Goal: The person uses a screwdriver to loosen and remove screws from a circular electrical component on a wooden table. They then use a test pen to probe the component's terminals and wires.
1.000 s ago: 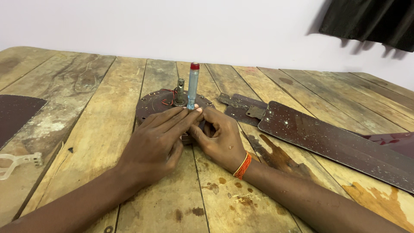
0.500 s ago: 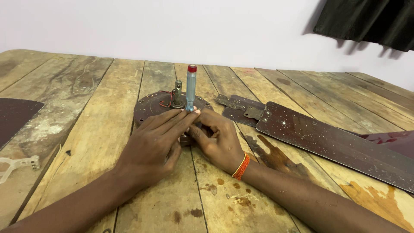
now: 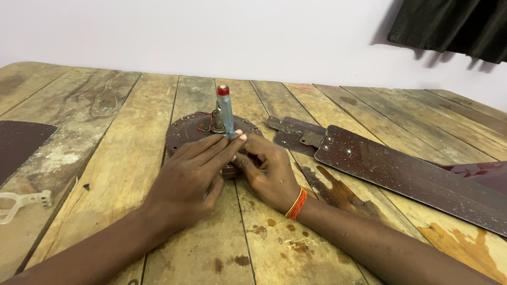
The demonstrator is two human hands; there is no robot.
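Note:
A round dark brown fan motor housing [image 3: 186,132] lies flat on the wooden table [image 3: 127,158], with a short metal shaft [image 3: 217,120] and thin red wires at its centre. A screwdriver with a clear blue handle and red cap [image 3: 225,112] stands upright on the housing's near side. My left hand [image 3: 193,177] pinches the lower part of the screwdriver with its fingertips. My right hand [image 3: 269,171], an orange thread band at the wrist, rests against the housing's near rim, fingers curled beside the screwdriver tip. The tip itself is hidden by my fingers.
A long dark brown fan blade [image 3: 406,171] with its metal bracket [image 3: 296,134] lies to the right. Another dark blade's end [image 3: 21,145] shows at the left edge. A clear plastic piece [image 3: 21,203] lies at the near left. A dark curtain [image 3: 454,26] hangs at the top right.
The view has shifted slightly; both hands stay on the screwdriver and housing, with only small finger movement around the tool's base.

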